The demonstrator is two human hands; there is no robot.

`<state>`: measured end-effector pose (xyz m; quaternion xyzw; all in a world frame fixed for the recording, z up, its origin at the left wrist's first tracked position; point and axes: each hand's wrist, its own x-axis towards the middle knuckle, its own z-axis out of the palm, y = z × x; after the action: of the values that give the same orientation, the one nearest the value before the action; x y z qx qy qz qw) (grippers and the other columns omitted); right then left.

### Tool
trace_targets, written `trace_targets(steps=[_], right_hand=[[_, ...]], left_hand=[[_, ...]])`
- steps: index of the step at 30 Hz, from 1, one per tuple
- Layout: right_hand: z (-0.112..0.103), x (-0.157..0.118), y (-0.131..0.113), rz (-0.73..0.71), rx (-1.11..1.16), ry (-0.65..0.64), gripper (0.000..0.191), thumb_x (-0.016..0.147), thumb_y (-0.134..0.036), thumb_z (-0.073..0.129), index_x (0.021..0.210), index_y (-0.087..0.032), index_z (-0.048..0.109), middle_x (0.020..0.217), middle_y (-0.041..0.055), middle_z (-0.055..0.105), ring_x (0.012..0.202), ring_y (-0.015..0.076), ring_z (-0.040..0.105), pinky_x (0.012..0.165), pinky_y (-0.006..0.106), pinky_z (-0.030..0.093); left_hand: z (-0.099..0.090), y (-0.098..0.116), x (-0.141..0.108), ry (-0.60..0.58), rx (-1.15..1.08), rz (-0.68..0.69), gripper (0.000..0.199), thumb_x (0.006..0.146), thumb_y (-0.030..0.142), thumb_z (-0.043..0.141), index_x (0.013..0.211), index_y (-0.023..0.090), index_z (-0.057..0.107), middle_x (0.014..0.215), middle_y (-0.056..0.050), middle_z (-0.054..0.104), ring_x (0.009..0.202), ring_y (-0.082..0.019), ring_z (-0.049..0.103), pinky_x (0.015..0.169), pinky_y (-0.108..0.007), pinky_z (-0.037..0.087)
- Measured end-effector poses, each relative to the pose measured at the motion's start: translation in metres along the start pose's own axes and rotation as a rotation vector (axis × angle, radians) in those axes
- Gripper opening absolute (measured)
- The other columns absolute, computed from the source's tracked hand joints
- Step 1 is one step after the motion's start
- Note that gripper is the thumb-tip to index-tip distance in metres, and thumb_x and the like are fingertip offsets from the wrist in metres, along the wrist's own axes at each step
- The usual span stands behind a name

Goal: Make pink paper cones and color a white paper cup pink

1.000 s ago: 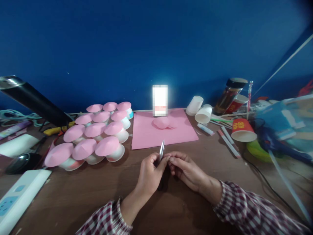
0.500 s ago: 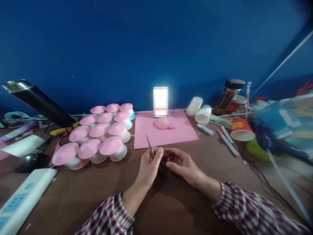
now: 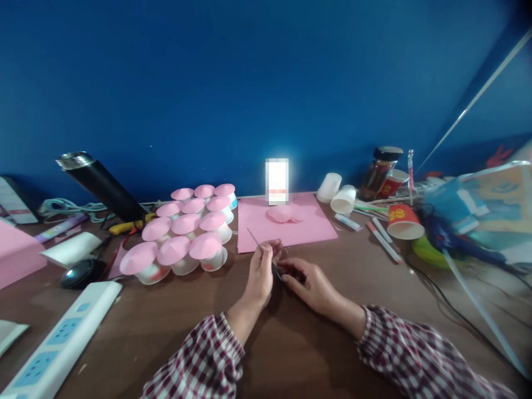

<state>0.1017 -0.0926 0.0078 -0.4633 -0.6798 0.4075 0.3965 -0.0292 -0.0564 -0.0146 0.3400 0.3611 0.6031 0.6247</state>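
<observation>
In the middle of the head view, my left hand (image 3: pixel 261 274) is closed on a thin, dark, pointed tool (image 3: pixel 255 239), whose tip points up and left. My right hand (image 3: pixel 310 284) is beside it, its fingers curled at the dark lower end of the tool; what exactly they pinch is too small to tell. Beyond the hands lies a pink sheet (image 3: pixel 257 224) with pink paper rounds (image 3: pixel 280 214) on it. Left of the sheet, several paper cups (image 3: pixel 185 265) stand in rows, each under a pink paper cone (image 3: pixel 173 250).
At the left are a power strip (image 3: pixel 68 338), a black flask (image 3: pixel 108 185) and a computer mouse (image 3: pixel 83 272). On the right lie white cups (image 3: pixel 343 200), a red cup (image 3: pixel 404 223), markers (image 3: pixel 384 243), a dark-lidded jar (image 3: pixel 376 174) and a cable.
The view has shifted a little, so the cups and flask appear farther right. My hands have turned slightly, and more of the tool's dark lower end shows between them.
</observation>
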Motion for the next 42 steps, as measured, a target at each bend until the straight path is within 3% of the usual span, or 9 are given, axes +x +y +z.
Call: trace_targets(steps=[4,11,14,17,20,26,30,37,42], right_hand=[[0.000,0.001,0.003,0.023,-0.011,-0.044,0.028,0.083,-0.024,0.059,0.109,-0.019,0.065,0.095,0.0068,0.070,0.083,0.0221,0.063,0.076,0.034,0.049],[-0.004,0.001,0.006,0.038,-0.032,-0.109,0.022,0.077,-0.013,0.058,0.097,-0.016,0.067,0.078,0.0025,0.067,0.064,0.0142,0.055,0.057,0.024,0.042],[-0.015,0.004,0.010,0.064,-0.004,-0.082,0.017,0.081,-0.023,0.059,0.095,-0.017,0.065,0.072,0.0013,0.065,0.059,0.0130,0.054,0.054,0.023,0.041],[-0.036,0.010,0.014,0.083,-0.094,-0.006,0.019,0.083,-0.030,0.058,0.095,-0.017,0.064,0.076,0.0030,0.066,0.063,0.0151,0.057,0.056,0.024,0.042],[-0.065,0.015,0.014,0.095,-0.374,0.037,0.016,0.082,-0.032,0.059,0.085,-0.017,0.064,0.072,0.0029,0.066,0.063,0.0163,0.057,0.056,0.025,0.038],[-0.104,0.002,0.007,0.246,-0.937,0.077,0.019,0.085,-0.032,0.053,0.074,-0.018,0.061,0.071,0.0053,0.068,0.062,0.0178,0.059,0.052,0.025,0.028],[-0.111,-0.008,0.013,0.345,-1.076,0.118,0.022,0.086,-0.035,0.051,0.078,-0.019,0.064,0.073,0.0074,0.070,0.067,0.0215,0.063,0.055,0.026,0.030],[-0.110,-0.006,0.018,0.263,-1.089,0.143,0.026,0.087,-0.038,0.051,0.091,-0.018,0.067,0.076,0.0104,0.071,0.071,0.0242,0.065,0.059,0.028,0.038],[-0.107,-0.006,0.015,0.297,-1.166,0.180,0.025,0.088,-0.041,0.050,0.090,-0.022,0.067,0.076,0.0083,0.071,0.068,0.0244,0.066,0.055,0.028,0.036]], left_hand=[[-0.001,0.000,-0.004,-0.091,0.079,0.071,0.028,0.088,0.039,0.050,0.102,0.017,0.058,0.115,-0.009,0.061,0.109,-0.019,0.058,0.101,-0.040,0.041],[-0.002,0.013,-0.012,-0.297,0.463,0.103,0.042,0.091,0.042,0.042,0.124,0.016,0.049,0.127,-0.013,0.054,0.118,-0.023,0.052,0.103,-0.039,0.038],[-0.005,0.017,-0.014,-0.256,0.561,0.201,0.047,0.092,0.043,0.037,0.131,0.016,0.042,0.132,-0.015,0.049,0.121,-0.024,0.048,0.102,-0.040,0.038],[-0.006,0.019,-0.013,-0.114,0.672,0.281,0.042,0.093,0.041,0.035,0.123,0.016,0.048,0.126,-0.014,0.053,0.117,-0.024,0.050,0.098,-0.039,0.040],[-0.006,0.020,-0.011,-0.035,0.765,0.297,0.035,0.093,0.039,0.036,0.113,0.016,0.054,0.116,-0.012,0.059,0.108,-0.022,0.055,0.093,-0.037,0.042],[-0.005,0.016,-0.008,-0.101,0.801,0.308,0.030,0.093,0.036,0.038,0.103,0.017,0.059,0.102,-0.010,0.064,0.095,-0.021,0.060,0.085,-0.035,0.045],[-0.004,0.016,-0.008,-0.110,0.758,0.253,0.030,0.092,0.037,0.039,0.098,0.017,0.060,0.097,-0.008,0.065,0.090,-0.020,0.061,0.080,-0.032,0.046],[-0.006,0.015,-0.007,-0.124,0.767,0.231,0.030,0.093,0.036,0.038,0.098,0.017,0.060,0.096,-0.008,0.064,0.091,-0.019,0.060,0.082,-0.032,0.046],[-0.006,0.015,-0.006,-0.141,0.800,0.250,0.031,0.093,0.036,0.037,0.096,0.016,0.061,0.091,-0.008,0.065,0.088,-0.020,0.061,0.081,-0.033,0.047]])
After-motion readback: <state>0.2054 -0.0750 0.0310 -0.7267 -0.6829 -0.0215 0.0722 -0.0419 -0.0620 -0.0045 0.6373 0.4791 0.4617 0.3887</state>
